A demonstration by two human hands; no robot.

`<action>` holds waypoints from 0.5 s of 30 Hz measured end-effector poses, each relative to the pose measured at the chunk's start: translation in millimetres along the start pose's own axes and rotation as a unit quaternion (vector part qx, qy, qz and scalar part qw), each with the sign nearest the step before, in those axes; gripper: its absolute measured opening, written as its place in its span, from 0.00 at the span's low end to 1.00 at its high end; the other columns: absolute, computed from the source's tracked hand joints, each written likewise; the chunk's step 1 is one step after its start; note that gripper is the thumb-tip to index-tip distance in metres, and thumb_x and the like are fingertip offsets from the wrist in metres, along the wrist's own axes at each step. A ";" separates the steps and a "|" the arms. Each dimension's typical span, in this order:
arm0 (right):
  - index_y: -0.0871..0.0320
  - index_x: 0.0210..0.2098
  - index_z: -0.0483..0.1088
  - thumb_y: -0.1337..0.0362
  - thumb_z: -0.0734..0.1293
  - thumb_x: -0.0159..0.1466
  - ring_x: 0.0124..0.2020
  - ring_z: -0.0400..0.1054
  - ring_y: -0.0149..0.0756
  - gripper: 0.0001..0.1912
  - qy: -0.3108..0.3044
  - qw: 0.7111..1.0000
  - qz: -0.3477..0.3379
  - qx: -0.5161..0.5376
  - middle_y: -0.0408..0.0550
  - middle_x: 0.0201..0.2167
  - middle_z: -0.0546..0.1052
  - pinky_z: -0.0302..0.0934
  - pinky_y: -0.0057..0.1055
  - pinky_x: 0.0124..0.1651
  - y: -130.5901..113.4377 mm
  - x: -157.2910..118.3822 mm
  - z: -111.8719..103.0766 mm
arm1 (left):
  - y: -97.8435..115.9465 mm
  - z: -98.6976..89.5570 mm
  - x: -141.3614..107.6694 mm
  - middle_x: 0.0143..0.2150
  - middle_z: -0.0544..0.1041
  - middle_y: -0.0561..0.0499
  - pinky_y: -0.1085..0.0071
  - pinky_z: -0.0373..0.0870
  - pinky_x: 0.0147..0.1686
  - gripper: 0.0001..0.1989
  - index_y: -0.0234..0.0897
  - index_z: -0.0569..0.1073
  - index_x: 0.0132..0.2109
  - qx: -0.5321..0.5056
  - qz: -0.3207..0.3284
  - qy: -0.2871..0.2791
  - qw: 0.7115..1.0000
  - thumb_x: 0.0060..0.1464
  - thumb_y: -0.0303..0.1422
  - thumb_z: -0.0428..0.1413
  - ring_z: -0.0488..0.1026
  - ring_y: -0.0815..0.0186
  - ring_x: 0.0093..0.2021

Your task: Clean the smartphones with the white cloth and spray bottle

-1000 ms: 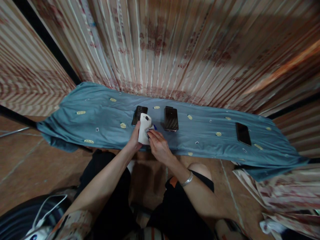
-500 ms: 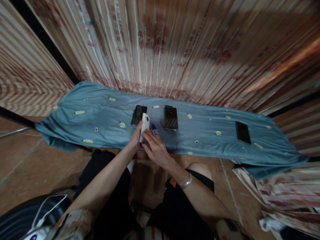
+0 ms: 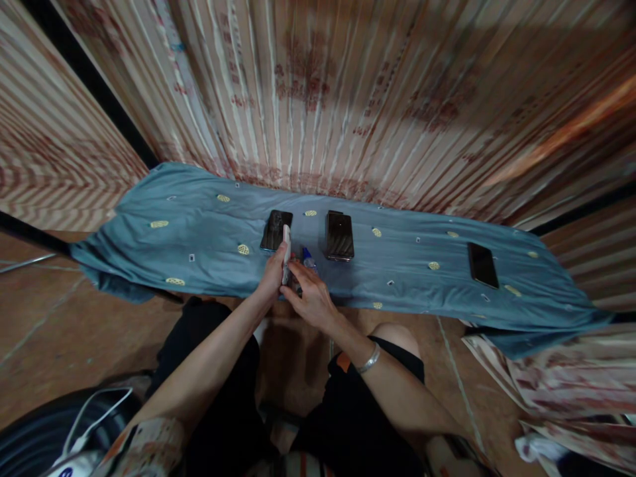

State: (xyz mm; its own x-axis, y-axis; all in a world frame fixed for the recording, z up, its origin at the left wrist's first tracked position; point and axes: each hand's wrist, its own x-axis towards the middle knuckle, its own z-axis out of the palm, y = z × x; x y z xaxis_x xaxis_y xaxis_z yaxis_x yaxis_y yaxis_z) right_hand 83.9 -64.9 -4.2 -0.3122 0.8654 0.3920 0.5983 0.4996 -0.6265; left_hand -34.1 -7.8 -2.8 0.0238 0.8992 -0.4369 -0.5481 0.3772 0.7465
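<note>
My left hand (image 3: 272, 273) is wrapped round a white phone (image 3: 286, 254), which stands nearly edge-on to the camera. The fingers of my right hand (image 3: 313, 295) are bent against the phone's lower right side. Just beyond my left hand a dark phone (image 3: 276, 229) lies on the blue cloth (image 3: 218, 228). A blue-capped bottle (image 3: 308, 258) is right of the held phone, partly behind my right fingers. Further right rests a stack of dark phones (image 3: 340, 235).
Another dark phone (image 3: 482, 264) lies toward the cloth's right end. Pleated curtains (image 3: 318, 99) hang behind the cloth, with a dark pole (image 3: 94, 79) at the left. A white cable (image 3: 94, 411) rests on a black round object (image 3: 40, 430) at lower left.
The white phone has turned from showing its back at a slant to nearly edge-on. My right fingers have moved from its face to its lower right side.
</note>
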 end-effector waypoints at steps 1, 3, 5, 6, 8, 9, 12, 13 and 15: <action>0.62 0.64 0.66 0.63 0.69 0.66 0.66 0.66 0.47 0.28 0.001 1.000 0.003 0.001 0.62 0.64 0.72 0.60 0.48 0.69 0.6 0.0 0.6 | 0.2 1.1 -0.8 0.24 0.78 0.51 0.74 0.68 0.27 0.20 0.35 0.75 0.32 0.025 0.017 0.019 0.999 0.54 0.50 0.63 0.73 0.68 0.23; 0.61 0.64 0.66 0.63 0.68 0.66 0.66 0.66 0.46 0.28 0.006 1.000 0.007 0.006 0.62 0.64 0.72 0.60 0.47 0.69 1.6 0.1 1.7 | 1.7 4.8 -3.8 0.23 0.77 0.52 0.73 0.68 0.26 0.18 0.36 0.75 0.31 0.049 0.051 0.040 0.997 0.54 0.48 0.63 0.72 0.69 0.23; 0.61 0.64 0.66 0.64 0.67 0.66 0.65 0.67 0.46 0.27 0.011 1.000 0.011 0.017 0.61 0.63 0.73 0.62 0.47 0.68 2.6 0.6 2.0 | 4.1 8.3 -6.9 0.23 0.76 0.54 0.74 0.66 0.26 0.16 0.37 0.74 0.31 0.044 0.083 0.031 0.995 0.51 0.45 0.66 0.71 0.70 0.23; 0.60 0.64 0.66 0.64 0.67 0.66 0.64 0.68 0.46 0.27 0.012 1.000 0.014 0.024 0.60 0.62 0.74 0.63 0.47 0.67 3.2 1.0 1.6 | 5.4 9.4 -7.9 0.23 0.75 0.55 0.74 0.66 0.25 0.16 0.37 0.74 0.31 0.035 0.095 0.024 0.995 0.49 0.44 0.68 0.70 0.70 0.23; 0.60 0.63 0.68 0.64 0.66 0.67 0.62 0.71 0.45 0.25 0.014 0.999 0.025 0.040 0.59 0.60 0.76 0.64 0.46 0.65 4.8 2.2 -0.4 | 8.5 9.9 -8.5 0.22 0.74 0.57 0.75 0.65 0.25 0.18 0.37 0.73 0.31 0.017 0.105 0.013 0.994 0.43 0.43 0.71 0.69 0.71 0.22; 0.59 0.62 0.69 0.64 0.65 0.67 0.60 0.72 0.45 0.24 0.016 0.998 0.033 0.050 0.58 0.59 0.77 0.65 0.46 0.65 5.9 3.0 -1.9 | 10.4 9.4 -8.1 0.22 0.74 0.57 0.75 0.65 0.25 0.19 0.37 0.73 0.30 0.008 0.104 0.009 0.995 0.42 0.43 0.71 0.69 0.71 0.22; 0.55 0.58 0.72 0.63 0.65 0.67 0.56 0.75 0.43 0.20 0.035 0.993 0.067 0.095 0.52 0.55 0.80 0.68 0.42 0.61 11.0 5.6 -6.9 | 17.9 6.3 -5.8 0.25 0.76 0.54 0.74 0.69 0.28 0.17 0.36 0.75 0.31 -0.015 0.085 0.004 0.996 0.47 0.44 0.68 0.73 0.68 0.26; 0.53 0.57 0.73 0.63 0.65 0.67 0.54 0.76 0.43 0.19 0.044 0.989 0.082 0.114 0.50 0.53 0.81 0.69 0.41 0.59 13.3 6.4 -8.2 | 20.8 5.1 -5.1 0.26 0.78 0.52 0.72 0.70 0.30 0.16 0.35 0.76 0.33 -0.024 0.076 0.007 0.997 0.51 0.45 0.66 0.74 0.67 0.28; 0.51 0.54 0.74 0.61 0.65 0.66 0.50 0.78 0.42 0.17 0.061 0.980 0.113 0.153 0.48 0.49 0.83 0.71 0.40 0.55 18.4 7.9 -9.5 | 26.1 2.9 -4.2 0.29 0.80 0.50 0.70 0.73 0.36 0.14 0.35 0.78 0.37 -0.042 0.055 0.015 0.997 0.59 0.43 0.59 0.77 0.64 0.32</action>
State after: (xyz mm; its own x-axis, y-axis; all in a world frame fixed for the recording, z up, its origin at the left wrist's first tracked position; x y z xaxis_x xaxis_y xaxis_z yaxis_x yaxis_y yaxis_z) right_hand 99.4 -49.2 -6.3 -0.0965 0.9535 0.2854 0.3861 0.3001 -0.8722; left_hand -46.1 -1.1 19.9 -0.0641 0.9268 -0.3702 -0.6143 0.2557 0.7465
